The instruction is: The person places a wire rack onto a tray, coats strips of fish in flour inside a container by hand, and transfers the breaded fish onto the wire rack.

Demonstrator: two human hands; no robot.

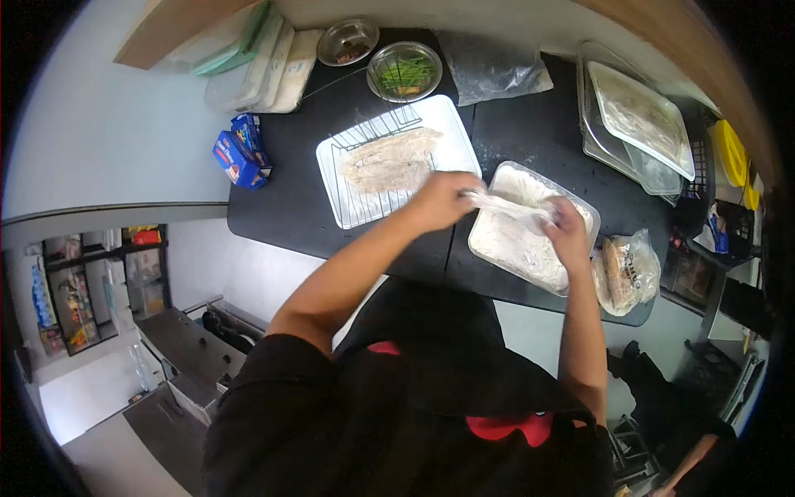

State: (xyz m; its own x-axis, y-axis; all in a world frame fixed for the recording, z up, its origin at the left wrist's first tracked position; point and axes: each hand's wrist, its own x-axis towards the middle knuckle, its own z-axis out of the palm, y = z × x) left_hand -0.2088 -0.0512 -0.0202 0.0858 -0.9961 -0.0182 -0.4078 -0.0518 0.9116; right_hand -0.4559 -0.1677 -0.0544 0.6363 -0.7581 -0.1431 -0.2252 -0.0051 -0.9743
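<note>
My left hand (449, 199) and my right hand (568, 230) are both closed on the ends of a thin, flour-coated fillet (512, 207). Whether it is meat or fish I cannot make out. It is stretched between them over a white tray of flour (503, 263). Left of that tray, a wire rack (335, 153) rests on another white tray (348, 217). Pale coated fillets (393, 161) lie flat on the rack, close to my left hand. A plastic bag with a brown item inside (627, 272) lies beside my right forearm.
Steel bowls stand at the back, one holding green stalks (406, 73), the other brown pieces (349, 48). A clear plastic bag (493, 70) lies nearby. Blue boxes (240, 156) sit at the left edge. Stacked trays (646, 120) lean at right. Another person's arm (694, 464) shows lower right.
</note>
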